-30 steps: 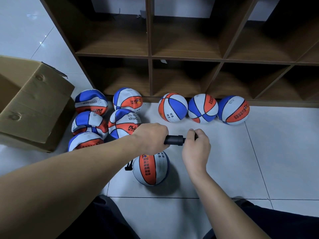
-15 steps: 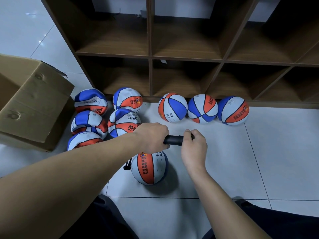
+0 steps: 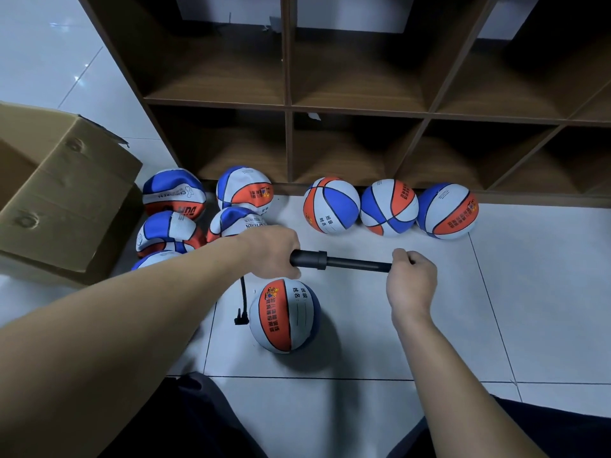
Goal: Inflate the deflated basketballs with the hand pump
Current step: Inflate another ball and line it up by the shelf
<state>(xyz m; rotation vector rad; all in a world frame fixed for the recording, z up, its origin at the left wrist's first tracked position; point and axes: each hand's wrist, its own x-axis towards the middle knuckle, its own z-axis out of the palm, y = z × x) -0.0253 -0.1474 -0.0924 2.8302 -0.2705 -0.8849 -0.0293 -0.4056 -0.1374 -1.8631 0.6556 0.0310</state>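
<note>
A black hand pump (image 3: 334, 261) lies level above the floor, its rod drawn far out to the right. My left hand (image 3: 272, 247) grips the pump's barrel. My right hand (image 3: 411, 279) grips the handle at the rod's end. A thin black hose (image 3: 243, 300) hangs from the barrel down to the left side of an orange, white and blue basketball (image 3: 284, 315) on the tiles. Several flattened basketballs (image 3: 173, 195) lie in a heap at the left. Three round basketballs (image 3: 388, 206) stand in a row against the shelf base.
A brown wooden cubby shelf (image 3: 287, 107) fills the back, its compartments bare. An open cardboard box (image 3: 62, 196) stands at the left beside the heap. My dark trouser legs (image 3: 185, 421) frame the bottom of the view. White floor tiles (image 3: 535, 292) stretch to the right.
My right hand has moved right and pulled the pump rod out of the barrel. The left hand stayed on the barrel.
</note>
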